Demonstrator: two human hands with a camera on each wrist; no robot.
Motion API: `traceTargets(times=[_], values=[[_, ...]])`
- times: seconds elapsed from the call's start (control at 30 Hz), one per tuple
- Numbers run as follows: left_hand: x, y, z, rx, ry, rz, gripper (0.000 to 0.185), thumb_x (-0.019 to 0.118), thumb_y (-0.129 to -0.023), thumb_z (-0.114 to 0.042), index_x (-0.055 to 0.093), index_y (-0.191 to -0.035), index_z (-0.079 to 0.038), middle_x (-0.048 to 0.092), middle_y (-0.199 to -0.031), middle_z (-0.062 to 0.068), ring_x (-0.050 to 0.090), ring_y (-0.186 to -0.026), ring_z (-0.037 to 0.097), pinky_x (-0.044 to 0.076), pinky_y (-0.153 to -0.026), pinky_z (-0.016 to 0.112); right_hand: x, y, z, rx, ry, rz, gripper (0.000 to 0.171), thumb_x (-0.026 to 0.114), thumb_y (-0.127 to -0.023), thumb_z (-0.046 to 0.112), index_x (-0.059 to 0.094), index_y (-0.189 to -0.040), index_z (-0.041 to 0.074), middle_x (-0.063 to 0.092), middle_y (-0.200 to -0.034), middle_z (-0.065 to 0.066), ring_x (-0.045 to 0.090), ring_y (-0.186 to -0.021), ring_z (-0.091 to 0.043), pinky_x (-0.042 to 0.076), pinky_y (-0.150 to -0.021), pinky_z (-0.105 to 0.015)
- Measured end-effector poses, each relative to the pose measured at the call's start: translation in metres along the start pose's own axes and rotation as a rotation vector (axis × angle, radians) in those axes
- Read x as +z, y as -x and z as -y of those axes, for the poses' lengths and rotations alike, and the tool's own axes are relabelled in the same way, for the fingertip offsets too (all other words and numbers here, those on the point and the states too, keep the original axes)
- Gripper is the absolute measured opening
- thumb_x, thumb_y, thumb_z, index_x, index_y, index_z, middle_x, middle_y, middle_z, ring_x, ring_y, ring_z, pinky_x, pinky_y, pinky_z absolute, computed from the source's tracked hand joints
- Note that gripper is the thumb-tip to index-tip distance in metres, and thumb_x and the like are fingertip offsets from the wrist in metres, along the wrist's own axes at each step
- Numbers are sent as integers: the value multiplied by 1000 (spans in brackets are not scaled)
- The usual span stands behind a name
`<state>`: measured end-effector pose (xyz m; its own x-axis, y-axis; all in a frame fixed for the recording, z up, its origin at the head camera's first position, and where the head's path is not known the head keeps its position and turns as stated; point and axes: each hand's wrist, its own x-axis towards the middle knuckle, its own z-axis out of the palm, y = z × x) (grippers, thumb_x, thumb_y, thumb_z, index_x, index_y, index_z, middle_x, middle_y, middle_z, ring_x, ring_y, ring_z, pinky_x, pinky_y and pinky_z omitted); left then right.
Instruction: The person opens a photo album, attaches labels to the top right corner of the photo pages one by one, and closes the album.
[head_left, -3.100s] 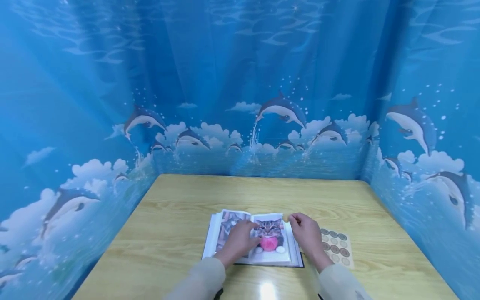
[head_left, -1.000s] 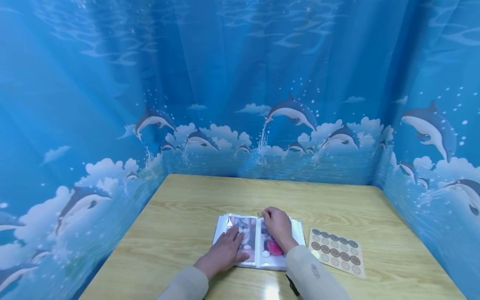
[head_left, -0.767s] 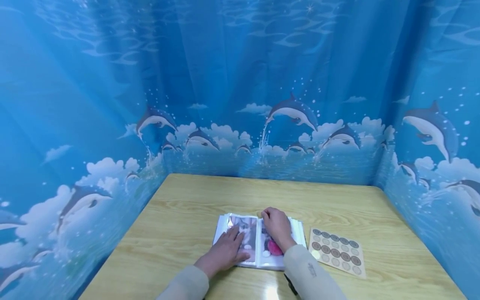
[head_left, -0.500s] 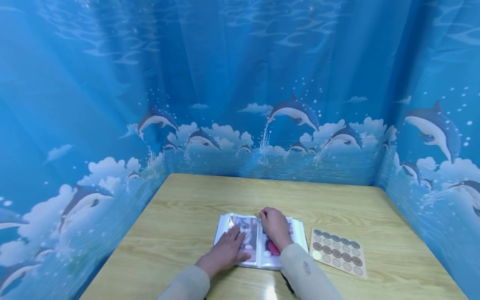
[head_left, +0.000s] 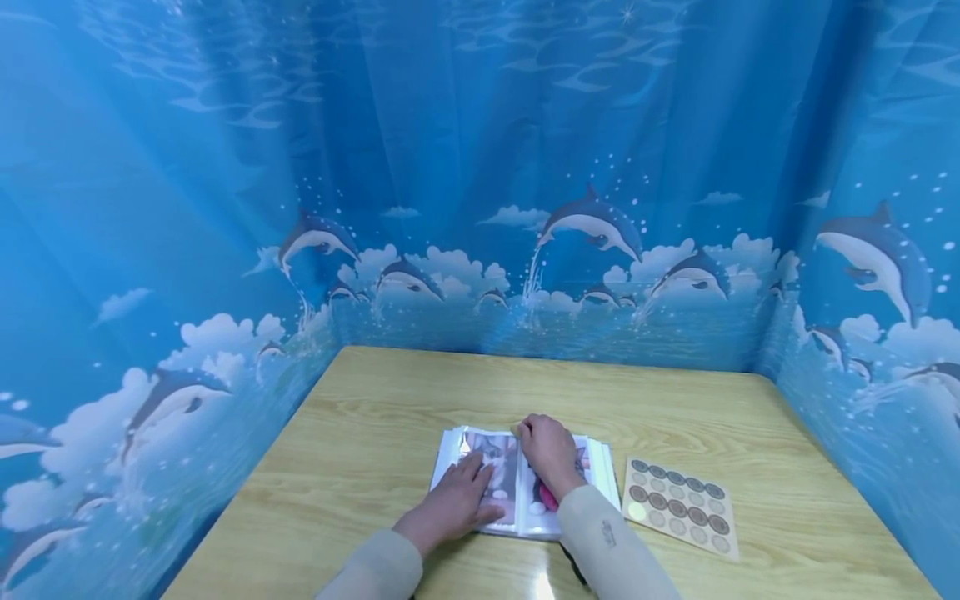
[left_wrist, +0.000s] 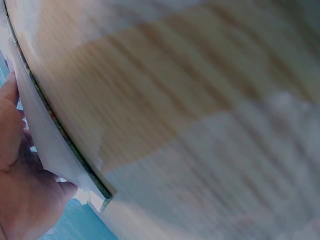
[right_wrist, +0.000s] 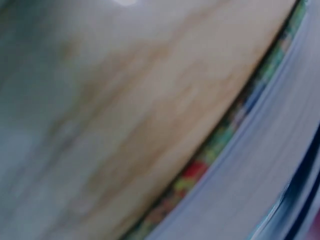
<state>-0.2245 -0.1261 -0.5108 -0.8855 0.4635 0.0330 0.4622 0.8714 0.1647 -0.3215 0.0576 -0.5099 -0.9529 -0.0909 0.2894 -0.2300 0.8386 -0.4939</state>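
Note:
An open photo album [head_left: 600, 471] lies on the wooden table [head_left: 390, 417] near its front edge. My left hand [head_left: 459, 498] rests flat on the left page, fingers straight, over a cat picture [head_left: 498, 458]. My right hand [head_left: 548, 450] sits on the right page by the spine. Its fingers curl over the top edge of that page and hide most of a cat photo with a pink ball [head_left: 549, 500]. In the left wrist view, my left hand [left_wrist: 17, 185] lies by the album's stacked page edges [left_wrist: 52, 135]. The right wrist view is blurred and shows only page edges [right_wrist: 255, 170] and table [right_wrist: 125, 110].
A tan sheet of round stickers [head_left: 678, 504] lies on the table just right of the album. Blue curtains printed with dolphins [head_left: 592, 221] close in the table at the back and on both sides.
Three seconds ago my right hand was at the album's right edge; it now grips the top of the right page by the spine. My left hand moved onto the left page. Little has moved in the last second.

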Motion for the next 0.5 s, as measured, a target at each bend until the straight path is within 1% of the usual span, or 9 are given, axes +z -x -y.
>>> traceTargets(times=[0.13,0.3,0.4,0.5], values=[[0,-1,-1,6,1,-2,74,57,-96,-52,43,-147,-1,33,-154,24,31,-143,38,32,-114,53,3,-1,-1,-31,33,-7,17,63,-95,23,75,-91,10,71,-83,-5,68,-80,-30,54,-75,-49],[-1,-1,-1,2,1,0,74,57,-95,-52,43,-147,-1,33,-154,24,31,-143,38,32,-114,53,7,0,-1,-79,67,-24,15,66,-93,22,74,-85,12,70,-77,-5,66,-74,-29,53,-69,-48],[0,0,-1,-1,1,4,74,57,-95,-52,43,-148,-2,32,-155,24,30,-143,37,32,-114,53,8,1,1,-96,75,-33,14,67,-92,21,74,-85,12,70,-77,-5,66,-75,-30,52,-69,-48],[1,0,0,1,3,0,73,57,-95,-51,43,-147,-1,33,-154,24,30,-143,37,32,-114,53,9,3,3,-109,81,-28,13,67,-92,21,75,-86,13,70,-80,-5,66,-78,-30,52,-71,-48]])
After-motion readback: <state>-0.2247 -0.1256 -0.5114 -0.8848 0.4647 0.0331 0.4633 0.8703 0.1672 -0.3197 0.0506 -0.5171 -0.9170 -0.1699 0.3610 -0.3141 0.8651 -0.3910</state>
